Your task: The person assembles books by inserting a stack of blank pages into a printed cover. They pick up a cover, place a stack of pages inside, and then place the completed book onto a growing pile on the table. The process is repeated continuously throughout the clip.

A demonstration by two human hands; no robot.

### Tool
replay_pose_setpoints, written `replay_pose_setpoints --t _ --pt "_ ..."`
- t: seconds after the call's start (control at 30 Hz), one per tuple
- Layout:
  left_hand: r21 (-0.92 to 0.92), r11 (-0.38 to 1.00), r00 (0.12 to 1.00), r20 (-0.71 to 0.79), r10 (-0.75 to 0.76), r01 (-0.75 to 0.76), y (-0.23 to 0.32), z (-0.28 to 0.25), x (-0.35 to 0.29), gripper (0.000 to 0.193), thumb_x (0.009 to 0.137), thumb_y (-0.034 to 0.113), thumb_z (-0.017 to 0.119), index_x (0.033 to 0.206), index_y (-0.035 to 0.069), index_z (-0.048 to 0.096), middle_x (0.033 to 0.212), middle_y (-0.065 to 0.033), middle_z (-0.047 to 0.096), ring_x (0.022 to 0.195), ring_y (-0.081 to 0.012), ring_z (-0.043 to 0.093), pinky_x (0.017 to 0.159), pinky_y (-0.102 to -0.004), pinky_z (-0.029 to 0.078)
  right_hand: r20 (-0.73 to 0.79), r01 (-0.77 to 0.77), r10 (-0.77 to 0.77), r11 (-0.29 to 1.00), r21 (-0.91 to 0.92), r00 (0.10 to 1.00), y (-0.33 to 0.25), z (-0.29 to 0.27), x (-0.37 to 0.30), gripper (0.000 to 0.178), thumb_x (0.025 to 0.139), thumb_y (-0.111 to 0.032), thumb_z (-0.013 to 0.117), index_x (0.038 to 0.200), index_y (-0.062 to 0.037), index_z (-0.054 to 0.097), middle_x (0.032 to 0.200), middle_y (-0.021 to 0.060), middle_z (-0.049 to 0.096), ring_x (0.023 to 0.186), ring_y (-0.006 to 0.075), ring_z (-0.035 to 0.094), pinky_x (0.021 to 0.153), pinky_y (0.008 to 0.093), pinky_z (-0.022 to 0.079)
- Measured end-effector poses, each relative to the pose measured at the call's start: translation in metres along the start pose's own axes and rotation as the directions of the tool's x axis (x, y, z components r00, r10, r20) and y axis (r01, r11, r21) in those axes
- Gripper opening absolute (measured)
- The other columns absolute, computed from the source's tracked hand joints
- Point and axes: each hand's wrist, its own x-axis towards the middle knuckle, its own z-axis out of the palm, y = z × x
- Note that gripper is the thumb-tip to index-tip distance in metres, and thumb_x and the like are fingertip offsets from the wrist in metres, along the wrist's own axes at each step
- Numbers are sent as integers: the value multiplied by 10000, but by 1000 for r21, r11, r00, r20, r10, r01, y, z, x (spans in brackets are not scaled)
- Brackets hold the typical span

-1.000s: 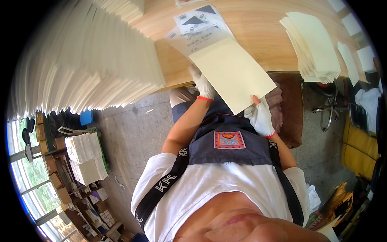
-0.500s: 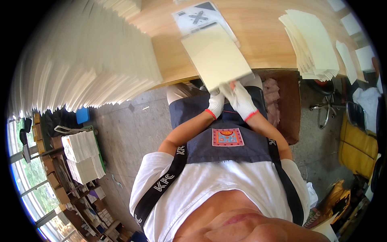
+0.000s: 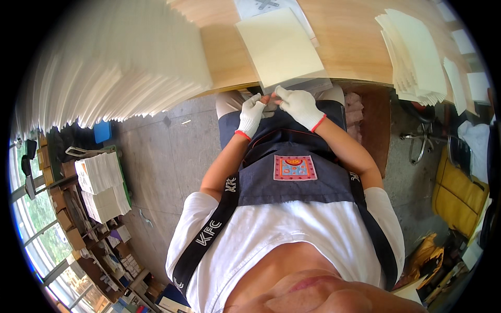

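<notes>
A clear plastic bag (image 3: pixel 312 83) lies on the table's near edge with a cream sheet or block of paper (image 3: pixel 282 47) inside it. The bag's see-through near end hangs past the edge toward my lap. Both my hands wear white knit gloves with red cuffs and bare fingertips. My left hand (image 3: pixel 252 116) is closed in a pinch just below the bag's near left corner. My right hand (image 3: pixel 300 107) meets it there, fingers bent and pinched together beneath the bag's near end. Whatever lies between the fingertips is too small to make out.
Tall piles of cream paper (image 3: pixel 125 68) fill the table's left side. A fanned stack (image 3: pixel 417 57) lies at the right, and a printed sheet (image 3: pixel 302 15) under the bag. Below are a brown box (image 3: pixel 373 130), a wheeled chair base (image 3: pixel 420 136) and a loaded cart (image 3: pixel 102 182).
My hands have drawn back from the bag's near end toward my body, the left one moving left. The bagged paper now lies flatter on the table. The view has shifted slightly.
</notes>
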Motion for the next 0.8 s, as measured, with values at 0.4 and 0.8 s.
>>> replay_pose_setpoints --t 0.4,0.8 --pt "139 990 1000 21 23 -26 7 -20 -14 258 904 210 506 931 -42 552 846 -96 614 719 -173 633 643 -270 527 -391 -54 781 473 879 487 139 -66 -130 109 794 -34 454 832 -14 554 731 85 589 652 163 578 543 274 472" --pt "815 -231 382 474 793 -531 21 -10 12 175 630 71 704 789 116 649 1026 -38 577 937 -262 524 745 -365 447 -271 -45 -63 926 -376 960 50 -90 -41 332 659 -204 674 976 -143 598 985 13 567 894 234 533 778 360 418"
